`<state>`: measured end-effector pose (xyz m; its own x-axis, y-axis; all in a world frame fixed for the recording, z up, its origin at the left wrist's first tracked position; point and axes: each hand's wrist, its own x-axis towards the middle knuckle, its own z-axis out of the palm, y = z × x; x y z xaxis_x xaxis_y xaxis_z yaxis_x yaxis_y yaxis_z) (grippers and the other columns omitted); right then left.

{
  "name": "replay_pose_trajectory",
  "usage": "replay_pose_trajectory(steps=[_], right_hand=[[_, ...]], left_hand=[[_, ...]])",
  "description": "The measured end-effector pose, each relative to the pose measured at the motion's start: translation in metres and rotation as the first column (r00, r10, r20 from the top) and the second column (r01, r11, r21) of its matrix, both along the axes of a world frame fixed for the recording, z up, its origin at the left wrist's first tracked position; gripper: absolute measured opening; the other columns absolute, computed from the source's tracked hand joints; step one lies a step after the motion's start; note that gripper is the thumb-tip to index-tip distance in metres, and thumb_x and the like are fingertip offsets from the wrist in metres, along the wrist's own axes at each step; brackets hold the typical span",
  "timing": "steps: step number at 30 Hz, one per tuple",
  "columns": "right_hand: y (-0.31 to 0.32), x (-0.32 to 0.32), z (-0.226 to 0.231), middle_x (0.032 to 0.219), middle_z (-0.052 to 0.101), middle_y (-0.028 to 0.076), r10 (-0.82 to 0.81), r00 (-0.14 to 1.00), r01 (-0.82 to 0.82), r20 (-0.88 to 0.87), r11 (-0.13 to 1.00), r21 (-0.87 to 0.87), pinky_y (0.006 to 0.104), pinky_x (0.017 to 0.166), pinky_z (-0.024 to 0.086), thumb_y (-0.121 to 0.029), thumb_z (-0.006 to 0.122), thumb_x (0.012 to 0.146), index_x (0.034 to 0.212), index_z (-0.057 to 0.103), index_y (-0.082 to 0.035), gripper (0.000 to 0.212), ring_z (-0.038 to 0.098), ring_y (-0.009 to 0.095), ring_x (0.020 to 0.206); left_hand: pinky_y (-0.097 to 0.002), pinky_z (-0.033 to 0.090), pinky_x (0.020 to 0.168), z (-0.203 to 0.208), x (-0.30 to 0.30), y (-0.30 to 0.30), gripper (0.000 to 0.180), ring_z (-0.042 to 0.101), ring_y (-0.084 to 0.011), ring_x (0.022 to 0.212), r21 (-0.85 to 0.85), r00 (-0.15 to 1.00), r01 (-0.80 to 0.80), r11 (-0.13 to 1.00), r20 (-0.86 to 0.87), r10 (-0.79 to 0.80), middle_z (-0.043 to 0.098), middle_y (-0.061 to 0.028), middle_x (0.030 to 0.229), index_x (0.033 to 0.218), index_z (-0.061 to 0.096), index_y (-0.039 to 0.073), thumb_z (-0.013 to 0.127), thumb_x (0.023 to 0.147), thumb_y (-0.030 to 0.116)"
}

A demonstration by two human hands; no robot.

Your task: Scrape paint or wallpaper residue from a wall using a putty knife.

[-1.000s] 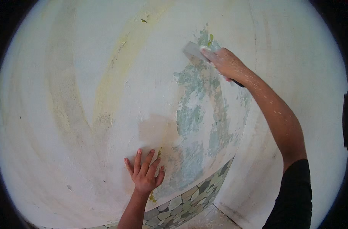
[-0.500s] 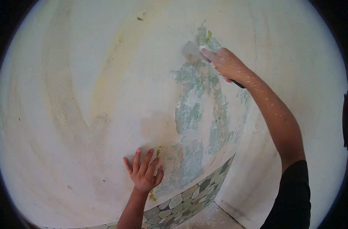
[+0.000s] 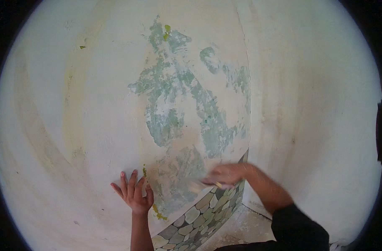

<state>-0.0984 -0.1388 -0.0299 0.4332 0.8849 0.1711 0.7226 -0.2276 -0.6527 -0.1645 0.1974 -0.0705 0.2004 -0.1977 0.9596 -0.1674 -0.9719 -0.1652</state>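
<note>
My left hand (image 3: 137, 197) lies on the white wall (image 3: 111, 138) with its fingers spread, beside a thin yellow-green streak (image 3: 157, 212). Motion blurs my right hand (image 3: 226, 173), which is closed around a putty knife (image 3: 196, 186). The knife's blade points left, near the foot of the wall, just above the stone-patterned band. Between and above my hands spreads an uneven patch of bared pale green (image 3: 166, 125), its edges ragged where the white coating is off. Whether the blade touches the wall is too smeared to tell.
A band of stone-patterned cladding (image 3: 192, 216) runs along the wall's foot. To the right, a corner line meets a second, stained white wall (image 3: 308, 125). Dusty floor (image 3: 241, 226) shows at the bottom right, with pale specks on it.
My right hand has swung down with the putty knife from the patch's top to near the stone band. The view has shifted right. My left hand still rests by the yellow-green streak.
</note>
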Motion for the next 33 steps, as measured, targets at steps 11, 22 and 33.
replay_pose_trajectory(steps=[11, 22, 33], right_hand=[[-0.230, -0.071, -0.466, 0.077, 0.061, 0.017, -0.823, -0.099, 0.787, -0.560, 0.280, -0.550, 0.0444, 0.052, 0.052, -0.009, 0.060, 0.083, 0.112, 0.056, 0.005, 0.032, 0.062, 0.029, 0.059], [-0.200, 0.055, -0.215, 0.073, 0.054, 0.006, -0.431, 0.392, 0.891, -0.813, 0.398, 0.219, 0.0289, 0.043, 0.044, -0.025, 0.052, 0.096, 0.121, 0.055, -0.001, 0.035, 0.051, 0.013, 0.047], [-0.147, 0.138, 0.063, 0.089, 0.055, 0.019, -0.814, 0.565, 0.558, 0.134, 0.496, 0.665, 0.0393, 0.073, 0.047, -0.017, 0.055, 0.095, 0.138, 0.049, -0.014, 0.043, 0.058, 0.032, 0.082]], left_hand=[[-0.0581, 0.006, 0.115, 0.001, 0.007, -0.007, 0.026, 0.036, -0.0384, 0.135, 0.021, 0.995, -0.029, 0.999, 0.093, 0.027, 0.044, -0.0213, 0.139, 0.106, 0.063, 0.006, 0.055, 0.088, 0.025], [-0.0608, 0.010, 0.113, 0.032, 0.021, -0.038, 0.033, 0.028, -0.0421, 0.139, -0.050, 0.964, -0.198, 0.979, 0.171, 0.204, 0.038, -0.0226, 0.145, 0.117, 0.058, 0.007, 0.056, 0.091, 0.027], [-0.0602, 0.008, 0.113, 0.045, 0.038, -0.046, 0.038, 0.027, -0.0397, 0.141, -0.036, 0.916, -0.371, 0.928, 0.150, 0.372, 0.036, -0.0189, 0.148, 0.122, 0.055, 0.008, 0.056, 0.091, 0.029]])
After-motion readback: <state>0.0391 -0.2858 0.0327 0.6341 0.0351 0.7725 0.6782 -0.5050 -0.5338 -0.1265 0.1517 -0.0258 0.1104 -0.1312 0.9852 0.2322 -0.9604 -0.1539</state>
